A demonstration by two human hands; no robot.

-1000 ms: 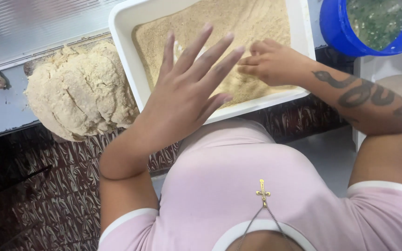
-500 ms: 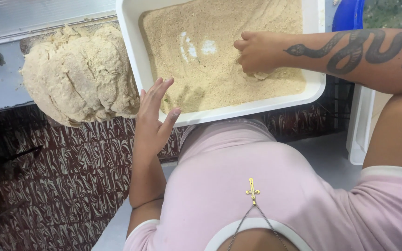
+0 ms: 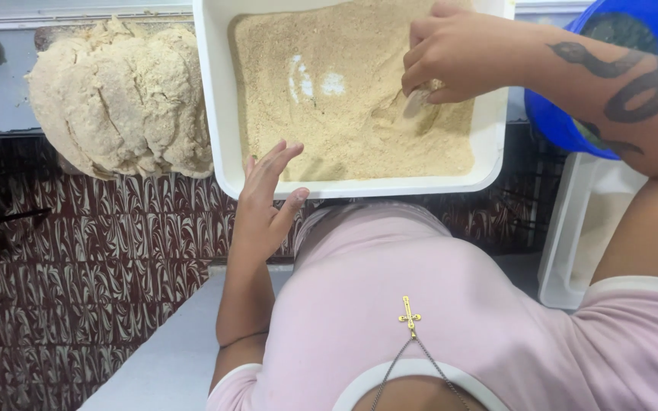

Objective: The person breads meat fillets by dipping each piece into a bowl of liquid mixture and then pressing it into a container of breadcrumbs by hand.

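Left hand (image 3: 264, 202) had dropped from over crumbs to tray's near edge, fingers spread, holding nothing. Breaded cutlet pile (image 3: 119, 95) lay beside white tray (image 3: 211, 99) left wall. Right hand (image 3: 451, 53) pinched pale piece (image 3: 414, 103) in breadcrumbs (image 3: 344, 129) near right wall. Blue bowl (image 3: 649, 23) stood right of tray.

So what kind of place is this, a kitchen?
Most likely a food-preparation kitchen. A white tray holds breadcrumbs, a pile of breaded cutlets sits beside it, and a blue bowl stands to the right. The right hand is working in the crumbs.
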